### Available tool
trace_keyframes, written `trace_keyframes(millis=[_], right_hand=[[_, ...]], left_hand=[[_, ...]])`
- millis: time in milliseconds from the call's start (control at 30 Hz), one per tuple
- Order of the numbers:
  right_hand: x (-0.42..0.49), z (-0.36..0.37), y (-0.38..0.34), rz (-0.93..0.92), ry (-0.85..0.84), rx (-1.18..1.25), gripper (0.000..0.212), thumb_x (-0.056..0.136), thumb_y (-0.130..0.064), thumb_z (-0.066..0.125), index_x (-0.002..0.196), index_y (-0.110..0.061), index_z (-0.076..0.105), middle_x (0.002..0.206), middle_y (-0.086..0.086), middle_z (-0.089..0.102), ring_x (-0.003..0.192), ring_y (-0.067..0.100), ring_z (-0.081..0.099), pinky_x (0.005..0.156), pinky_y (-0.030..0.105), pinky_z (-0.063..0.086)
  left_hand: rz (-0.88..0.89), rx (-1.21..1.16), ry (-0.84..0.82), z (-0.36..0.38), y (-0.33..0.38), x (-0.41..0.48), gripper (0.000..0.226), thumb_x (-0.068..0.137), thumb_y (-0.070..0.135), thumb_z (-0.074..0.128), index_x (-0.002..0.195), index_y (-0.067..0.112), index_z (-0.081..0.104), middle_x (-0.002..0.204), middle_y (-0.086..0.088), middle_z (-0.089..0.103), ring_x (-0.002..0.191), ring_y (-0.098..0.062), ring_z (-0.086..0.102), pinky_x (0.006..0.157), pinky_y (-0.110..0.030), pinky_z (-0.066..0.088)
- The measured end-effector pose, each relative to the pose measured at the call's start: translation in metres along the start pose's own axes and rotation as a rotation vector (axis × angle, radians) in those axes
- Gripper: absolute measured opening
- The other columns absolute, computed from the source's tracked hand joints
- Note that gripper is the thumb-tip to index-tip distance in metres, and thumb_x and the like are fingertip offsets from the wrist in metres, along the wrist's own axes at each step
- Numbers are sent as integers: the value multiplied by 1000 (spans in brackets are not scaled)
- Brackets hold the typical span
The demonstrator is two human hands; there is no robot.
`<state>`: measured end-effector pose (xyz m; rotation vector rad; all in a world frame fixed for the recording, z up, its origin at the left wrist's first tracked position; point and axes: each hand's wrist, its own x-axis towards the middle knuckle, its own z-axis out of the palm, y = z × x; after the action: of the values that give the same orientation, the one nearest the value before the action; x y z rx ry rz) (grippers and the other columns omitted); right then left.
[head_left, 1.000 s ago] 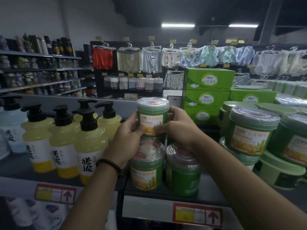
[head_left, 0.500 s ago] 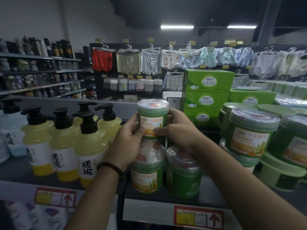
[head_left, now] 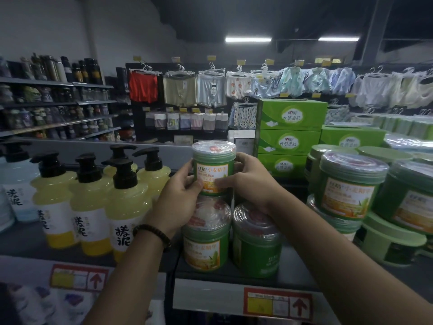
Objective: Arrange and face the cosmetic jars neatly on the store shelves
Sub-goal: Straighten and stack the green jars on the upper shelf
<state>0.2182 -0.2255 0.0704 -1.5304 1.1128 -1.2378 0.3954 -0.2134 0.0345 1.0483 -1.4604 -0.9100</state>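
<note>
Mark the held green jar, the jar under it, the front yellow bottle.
Held green jar (head_left: 212,171): head view, label.
Green jar under it (head_left: 204,252): head view, label.
Front yellow pump bottle (head_left: 127,202): head view, body.

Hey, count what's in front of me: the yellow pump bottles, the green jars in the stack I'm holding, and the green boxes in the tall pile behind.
Yellow pump bottles: 5
Green jars: 3, counting the top jar that the left hand and right hand hold
Green boxes: 3
Total: 11
</note>
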Motion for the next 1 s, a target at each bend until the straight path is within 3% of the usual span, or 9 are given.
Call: trace_keyframes(millis=[167, 333, 433, 500, 567, 633, 733, 933, 1000], right_hand=[[1, -1, -6, 8, 73, 122, 52, 86, 5, 80, 134, -5, 63, 117, 14, 80, 104, 29, 80, 89, 40, 66], [-4, -6, -17, -34, 162, 13, 58, 86, -2, 80, 140, -7, 60, 118, 9, 77, 99, 19, 77, 69, 24, 59], [-11, -8, -20, -70, 197, -18, 57, 86, -7, 82, 139, -10, 61, 119, 7, 77, 104, 21, 77, 82, 34, 65], [-18, -11, -22, -110, 235, -80, 54, 85, -12, 84, 135, -14, 64, 120, 4, 76, 108, 20, 75, 92, 41, 64], [-28, -16, -24, -167, 281, -145, 48, 86, -16, 85, 132, -17, 67, 120, -1, 75, 111, 15, 73, 96, 39, 62], [-38, -21, -27, -222, 315, -163, 42, 88, -17, 84, 128, -18, 70, 117, -4, 76, 110, 11, 72, 99, 38, 62], [-53, -29, -31, -292, 358, -128, 33, 90, -11, 82, 121, -16, 75, 111, -3, 79, 104, 12, 76, 98, 41, 64], [-79, -46, -37, -381, 410, -118, 28, 91, -5, 80, 118, -10, 76, 107, 4, 81, 100, 13, 79, 92, 34, 65], [-89, -54, -38, -397, 445, -159, 28, 92, -7, 80, 119, -12, 77, 109, 0, 81, 102, 8, 78, 95, 32, 64]], left_hand=[[-25, -30, 57, 0, 10, 0, 43, 109, 9, 53, 148, 28, 56, 112, 7, 80, 100, -8, 77, 88, -34, 61], [14, 13, 104, -1, 12, -4, 55, 106, 22, 62, 158, 27, 45, 117, 16, 76, 104, 0, 73, 92, -33, 59], [117, 191, 127, -3, 19, -12, 67, 104, 28, 67, 163, 28, 36, 146, 21, 58, 121, 16, 54, 100, -19, 48], [189, 249, 166, -2, 26, -20, 70, 103, 28, 68, 164, 30, 34, 142, 28, 49, 100, 35, 48, 84, 1, 42], [283, 261, 232, 1, 34, -27, 65, 103, 23, 67, 162, 30, 40, 127, 33, 52, 71, 35, 48, 65, 6, 40], [393, 296, 302, 7, 42, -33, 59, 102, 21, 67, 158, 29, 48, 142, 24, 54, 87, 35, 49, 76, 7, 40], [469, 321, 335, 18, 52, -41, 54, 100, 23, 69, 151, 33, 55, 150, 23, 51, 132, 16, 43, 108, -5, 34], [650, 421, 207, 42, 61, -49, 47, 95, 20, 74, 141, 27, 64, 142, 10, 58, 137, -10, 53, 111, -42, 50], [671, 407, 147, 51, 63, -49, 46, 94, 21, 75, 139, 26, 65, 140, 11, 59, 136, -10, 53, 108, -44, 52]])
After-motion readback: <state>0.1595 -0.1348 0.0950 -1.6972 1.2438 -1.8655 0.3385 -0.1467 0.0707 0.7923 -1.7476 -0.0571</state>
